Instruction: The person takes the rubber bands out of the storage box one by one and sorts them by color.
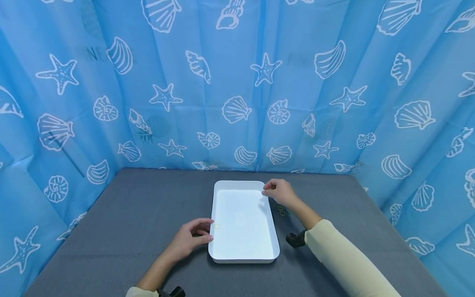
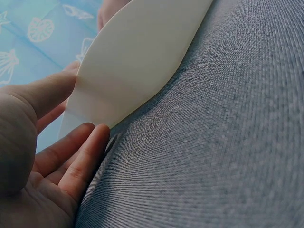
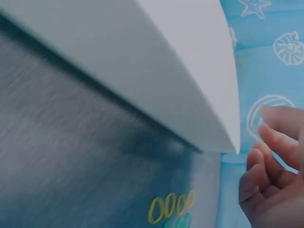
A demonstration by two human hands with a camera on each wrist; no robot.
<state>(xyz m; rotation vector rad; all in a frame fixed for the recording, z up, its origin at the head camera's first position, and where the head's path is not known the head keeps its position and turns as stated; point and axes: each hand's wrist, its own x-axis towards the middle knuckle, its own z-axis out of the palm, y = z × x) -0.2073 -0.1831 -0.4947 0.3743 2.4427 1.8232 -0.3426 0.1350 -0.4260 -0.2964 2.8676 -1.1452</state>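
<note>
A white rectangular tray (image 1: 241, 225) lies on the grey cloth. Inside it, close to the left wall, is a faint small yellow ring (image 1: 217, 226). My left hand (image 1: 189, 239) touches the tray's left side, thumb and fingers spread apart along the outer wall (image 2: 123, 66). Over the far right corner hovers my right hand (image 1: 280, 192), fingers loosely curled. In the right wrist view a gap shows between its thumb and fingers (image 3: 280, 142), with nothing visible in it. Right of the tray lie several small yellow rings (image 3: 171, 206) and green rings (image 3: 179, 222).
A grey cloth (image 1: 156, 198) covers the table around the tray. Behind and along both sides hangs a blue curtain (image 1: 222, 82) with white shells and starfish. Dark bands with small black devices (image 1: 295, 239) sit at both wrists.
</note>
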